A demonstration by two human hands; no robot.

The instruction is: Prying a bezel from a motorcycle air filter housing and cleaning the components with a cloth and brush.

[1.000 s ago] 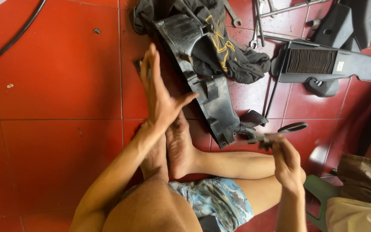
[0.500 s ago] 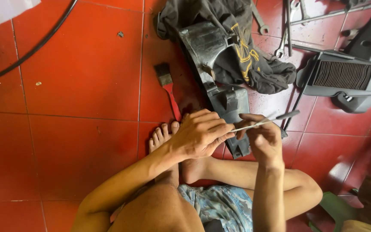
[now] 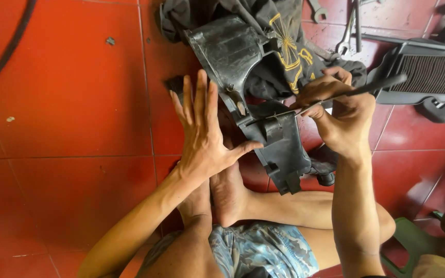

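A long black plastic housing [image 3: 263, 118] lies on the red tiled floor between my feet. My left hand [image 3: 204, 128] is flat with fingers spread, its thumb against the housing's left side. My right hand [image 3: 338, 110] grips a thin screwdriver [image 3: 356, 92] whose tip touches the housing's middle. A small brush [image 3: 173, 85] lies under my left fingers, mostly hidden.
A dark cloth with yellow markings [image 3: 284, 46] lies over the housing's far end. Wrenches [image 3: 346, 36] lie beyond it. A black ribbed panel [image 3: 428, 74] sits at right. A black cable [image 3: 6, 49] curves at far left. A green stool edge [image 3: 413, 239] shows bottom right.
My left hand left the tool and opened flat against the housing's left side. My right hand, still holding the screwdriver, brought its tip onto the housing.
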